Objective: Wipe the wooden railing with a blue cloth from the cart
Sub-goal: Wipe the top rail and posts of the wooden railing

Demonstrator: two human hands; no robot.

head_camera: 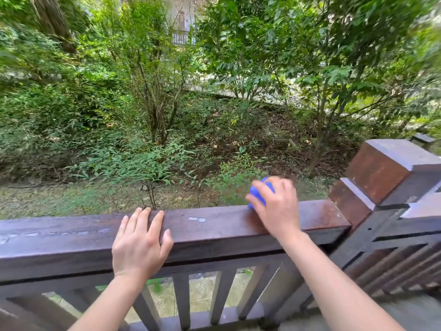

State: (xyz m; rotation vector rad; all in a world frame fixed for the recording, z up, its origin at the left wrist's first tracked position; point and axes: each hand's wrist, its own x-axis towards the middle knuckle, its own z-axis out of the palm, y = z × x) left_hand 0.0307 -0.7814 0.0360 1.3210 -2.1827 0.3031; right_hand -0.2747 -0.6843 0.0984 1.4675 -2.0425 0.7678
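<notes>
2 hands are on the wooden railing (214,225), and only the right hand (276,211) is doing the wiping. Its fingers are curled shut around a bunched blue cloth (259,194), which bulges out past the knuckles on the far side of the grip and presses onto the far edge of the rail's top face. The left hand (139,244) holds nothing: it lies flat and spread on the rail, fingers draped over the top, well to the left of the cloth, seemingly as a brace.

No cart shows in this view, but the cloth is already in hand, so fetching looks finished and wiping is under way. How much is done is harder to judge. Between the grip and the corner post (381,177) on its right, the top face looks a warmer, cleaner brown. To the left of the grip the wood carries pale marks: 1 small whitish blotch (198,219) lies between the 2 hands, and more streaks run beyond the left hand toward the frame edge. These could be grime or wet sheen; I cannot tell which. By that reading only the short stretch next to the post is clean, and most of the rail is still to wipe, along with the front face and the balusters (181,304) below, if those count.
</notes>
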